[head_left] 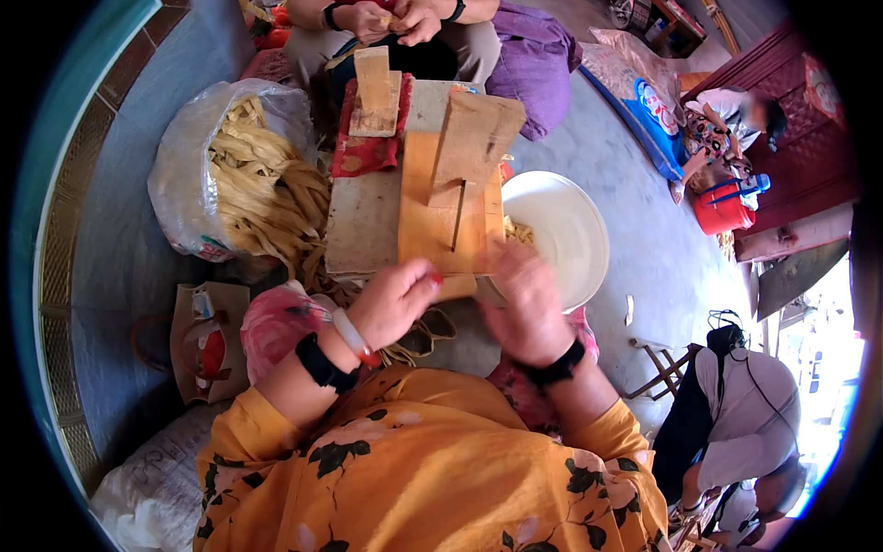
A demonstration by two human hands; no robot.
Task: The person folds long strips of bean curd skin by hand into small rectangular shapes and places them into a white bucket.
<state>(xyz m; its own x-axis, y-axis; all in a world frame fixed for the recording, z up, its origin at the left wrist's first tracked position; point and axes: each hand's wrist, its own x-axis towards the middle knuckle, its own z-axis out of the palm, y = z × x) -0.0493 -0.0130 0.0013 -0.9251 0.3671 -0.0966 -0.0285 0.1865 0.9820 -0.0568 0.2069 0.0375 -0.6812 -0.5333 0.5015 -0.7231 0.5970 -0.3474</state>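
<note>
My left hand (397,299) is closed, thumb against curled fingers, at the near edge of an orange-brown wooden board (418,207). Something red shows at its fingertips; what the fingers hold, if anything, is hidden. Smeared by motion, my right hand (526,304) is beside the board's near right corner, in front of a white bucket (579,235). On the board stands a tilted wooden block (474,138), with a thin dark rod (458,221) below it. A small pale wooden piece (457,287) shows between my hands. Pale yellow strips (520,232) lie in the bucket.
A clear plastic bag (179,184) of long dried yellowish strips (262,184) stands left of the low table (354,230). Nearer is a brown bag (184,368). Across the table, another person's hands (391,20) work above a second wooden stand (375,92). Other people (750,396) sit at right.
</note>
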